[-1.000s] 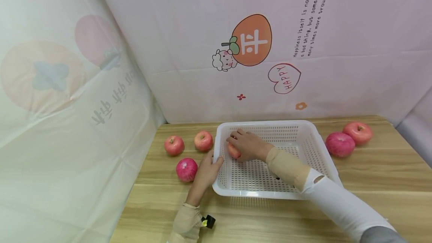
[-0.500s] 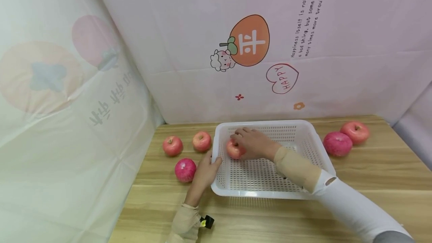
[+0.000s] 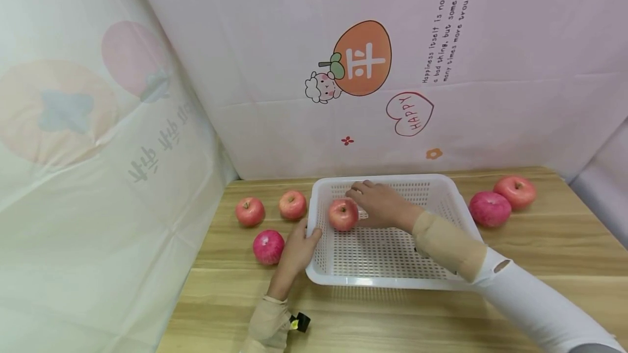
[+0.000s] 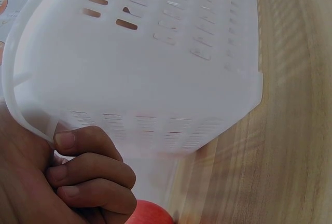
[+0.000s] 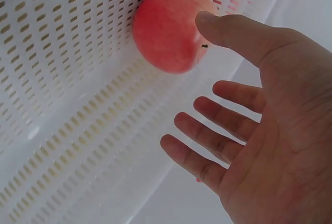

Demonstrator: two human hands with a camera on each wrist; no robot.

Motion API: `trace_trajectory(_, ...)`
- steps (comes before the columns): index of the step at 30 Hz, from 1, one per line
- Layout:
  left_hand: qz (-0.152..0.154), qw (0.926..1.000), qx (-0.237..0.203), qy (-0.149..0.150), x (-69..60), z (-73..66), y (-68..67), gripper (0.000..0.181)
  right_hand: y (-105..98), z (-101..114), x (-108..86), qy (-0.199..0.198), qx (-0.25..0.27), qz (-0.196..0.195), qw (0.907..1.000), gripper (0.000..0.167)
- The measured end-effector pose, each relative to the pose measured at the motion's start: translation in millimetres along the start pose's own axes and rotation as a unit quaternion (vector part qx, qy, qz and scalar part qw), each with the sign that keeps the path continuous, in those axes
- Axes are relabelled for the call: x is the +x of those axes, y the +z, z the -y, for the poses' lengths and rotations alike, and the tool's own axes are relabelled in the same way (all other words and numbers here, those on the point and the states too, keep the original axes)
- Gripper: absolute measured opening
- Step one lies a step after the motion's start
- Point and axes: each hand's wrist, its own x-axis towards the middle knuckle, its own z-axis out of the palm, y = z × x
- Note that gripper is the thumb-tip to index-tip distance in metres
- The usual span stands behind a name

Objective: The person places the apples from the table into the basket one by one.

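Observation:
A white perforated plastic basket point(image 3: 382, 282) stands on the wooden table. My left hand point(image 3: 297, 247) grips its left rim; in the left wrist view the fingers point(image 4: 93, 172) curl under the rim's edge. One red apple point(image 3: 343, 215) sits inside, near the left wall. Just right of that apple is my right hand point(image 3: 385, 204), over the basket and holding nothing. The right wrist view has the fingers of the right hand point(image 5: 270, 115) spread and fairly straight, with the thumb overlapping the apple point(image 5: 168, 29) in the picture.
Left of the basket lie two red apples point(image 3: 250, 212) point(image 3: 293, 205) and a darker pink apple point(image 3: 268, 247). To its right, a dark pink apple point(image 3: 490, 209) sits beside a red apple point(image 3: 515, 192). A printed cloth point(image 3: 275, 140) hangs behind the wooden table point(image 3: 392, 320).
My right hand has let go of the apple inside the basket and drawn back to the right. The left hand keeps its grip on the rim.

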Motion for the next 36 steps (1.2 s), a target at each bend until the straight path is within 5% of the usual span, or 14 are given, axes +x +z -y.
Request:
trace_trajectory(16,-0.005,1.0,0.004,0.005,0.1,-1.5,0.4,0.039,-20.7,-13.8,-23.5,0.024,-0.041,0.006,0.9988,0.072)
trace_trajectory(36,-0.003,0.9999,-0.006,-0.008,-2.1,-2.8,0.3,0.043,-36.2,-31.2,-57.9,0.04,-0.03,-0.014,0.9987,0.07)
